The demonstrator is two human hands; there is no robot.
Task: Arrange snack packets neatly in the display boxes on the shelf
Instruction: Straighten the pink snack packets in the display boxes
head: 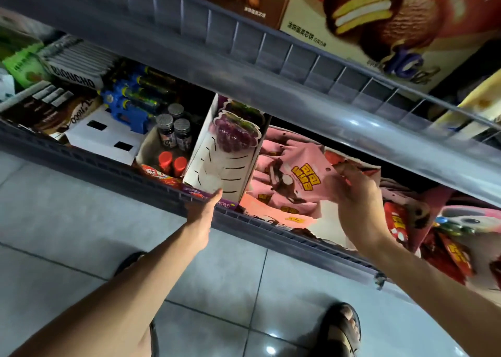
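A white display box (217, 167) with slotted insides stands on the lower shelf and holds purple grape-shaped packets (234, 131) at its back. My left hand (204, 207) grips the front edge of this box from below. To its right lies a heap of pink snack packets (287, 183) with yellow lettering. My right hand (357, 194) pinches the upper right corner of the top pink packet. Red packets (398, 226) lie further right on the same shelf.
The grey shelf rail (271, 226) runs diagonally across the front. Small bottles (173, 134), a blue toy pack (130, 99) and chocolate boxes (62, 112) fill the shelf to the left. Chocolate pie cartons (366, 25) sit on the upper shelf. Grey floor tiles and my sandalled feet are below.
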